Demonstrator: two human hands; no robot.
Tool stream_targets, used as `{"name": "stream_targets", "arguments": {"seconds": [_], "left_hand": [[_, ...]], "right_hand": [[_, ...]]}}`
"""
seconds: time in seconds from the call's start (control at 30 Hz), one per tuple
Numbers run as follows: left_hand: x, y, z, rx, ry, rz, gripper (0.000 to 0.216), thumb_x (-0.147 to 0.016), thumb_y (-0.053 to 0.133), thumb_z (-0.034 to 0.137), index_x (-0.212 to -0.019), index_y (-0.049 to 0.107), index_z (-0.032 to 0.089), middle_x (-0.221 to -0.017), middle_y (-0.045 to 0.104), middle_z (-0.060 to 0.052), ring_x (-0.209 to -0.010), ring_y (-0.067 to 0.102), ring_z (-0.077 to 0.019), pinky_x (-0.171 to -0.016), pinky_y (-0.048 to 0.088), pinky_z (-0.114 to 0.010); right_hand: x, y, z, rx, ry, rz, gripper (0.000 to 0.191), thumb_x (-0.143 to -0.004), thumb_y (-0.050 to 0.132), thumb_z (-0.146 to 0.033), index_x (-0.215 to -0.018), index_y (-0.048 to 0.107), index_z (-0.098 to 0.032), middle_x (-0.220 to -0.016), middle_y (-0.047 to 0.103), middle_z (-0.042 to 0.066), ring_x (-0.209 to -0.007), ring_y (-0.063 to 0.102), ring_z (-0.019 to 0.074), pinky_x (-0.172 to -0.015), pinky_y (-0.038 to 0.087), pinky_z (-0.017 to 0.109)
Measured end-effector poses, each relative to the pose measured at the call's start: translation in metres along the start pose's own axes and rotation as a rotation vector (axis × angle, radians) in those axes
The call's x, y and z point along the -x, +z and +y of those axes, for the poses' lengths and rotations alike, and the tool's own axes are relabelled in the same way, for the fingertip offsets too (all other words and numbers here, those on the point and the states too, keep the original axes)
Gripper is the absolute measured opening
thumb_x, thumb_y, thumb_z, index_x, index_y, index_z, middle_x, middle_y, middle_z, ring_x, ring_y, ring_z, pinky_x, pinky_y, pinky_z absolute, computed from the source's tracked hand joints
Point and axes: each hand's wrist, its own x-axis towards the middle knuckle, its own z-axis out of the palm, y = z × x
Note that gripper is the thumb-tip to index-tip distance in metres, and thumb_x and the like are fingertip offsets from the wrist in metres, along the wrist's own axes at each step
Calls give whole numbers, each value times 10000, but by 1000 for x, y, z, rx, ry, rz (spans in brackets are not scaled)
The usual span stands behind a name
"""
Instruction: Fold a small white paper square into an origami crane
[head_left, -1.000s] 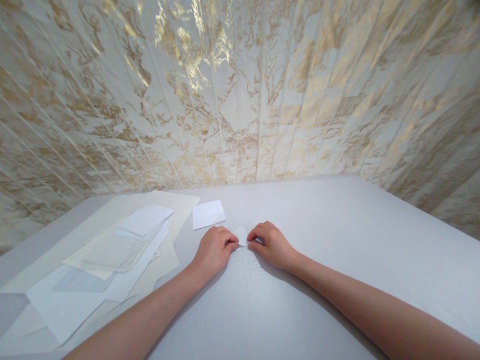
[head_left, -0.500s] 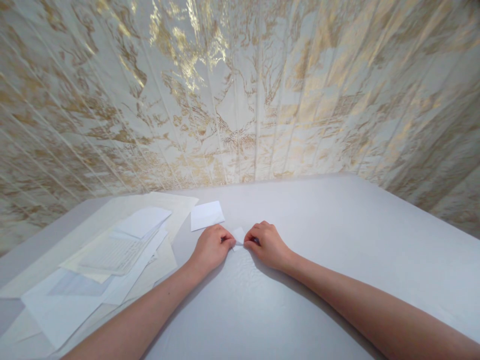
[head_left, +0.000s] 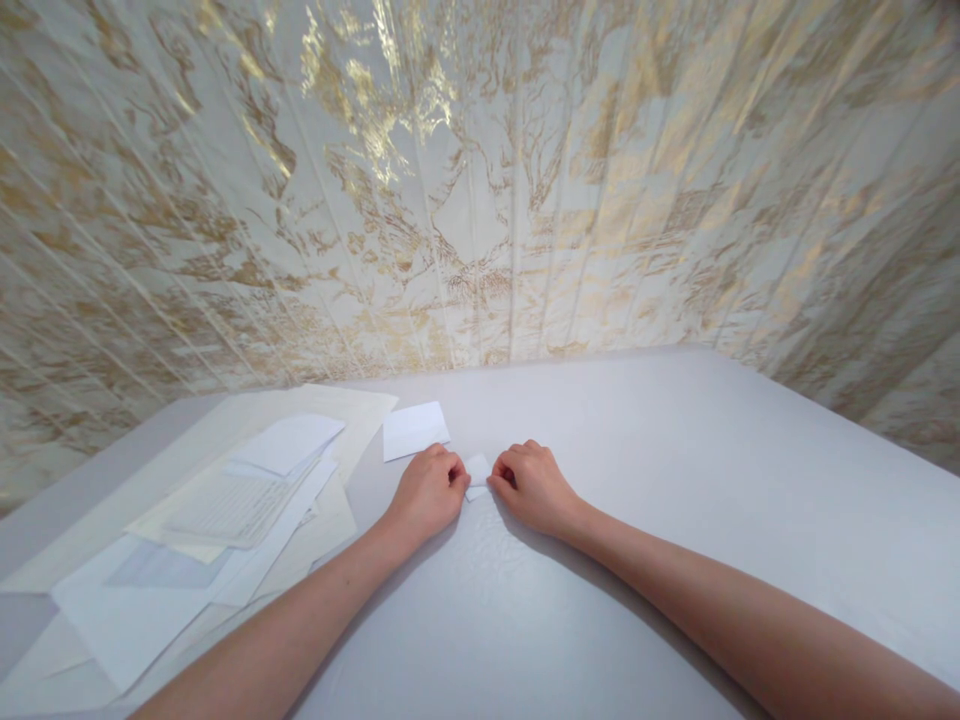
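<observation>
A small white piece of paper [head_left: 478, 472] lies on the grey table [head_left: 675, 480], pinched from both sides. My left hand [head_left: 427, 492] grips its left edge with curled fingers. My right hand [head_left: 529, 485] grips its right edge the same way. The two hands almost touch, and most of the small paper is hidden between them. Just beyond my left hand lies a white rectangular paper [head_left: 415, 430], flat and apart from the hands.
A loose pile of white and cream sheets [head_left: 217, 510] covers the table's left side up to its edge. A wall with gold-veined marble panels [head_left: 480, 200] rises right behind the table and wraps round to the right.
Both hands have drawn a little closer together on the small paper and shifted slightly away from me. The other papers have not moved.
</observation>
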Motion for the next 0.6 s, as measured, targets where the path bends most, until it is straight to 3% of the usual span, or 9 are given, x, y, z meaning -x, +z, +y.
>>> {"name": "stream_targets", "arguments": {"seconds": [0.47,0.6], "left_hand": [[-3,0,1,-40,1,-16,135,-693,494,121,-596,581,157,-705,547,-43,-683,522,-153,-665,398,-259],[-3,-1,2,-49,-2,-21,135,-690,493,124,-593,580,161,-701,545,-41,-683,529,-153,-660,399,-255]], "right_hand": [[-2,-1,2,-30,38,4,104,-738,548,-210,-667,613,-170,-679,622,26,-691,501,156,-655,321,260],[-7,-4,8,-144,38,-68,155,-718,508,-127,-703,654,-177,-677,650,12,-655,533,137,-644,351,239]]}}
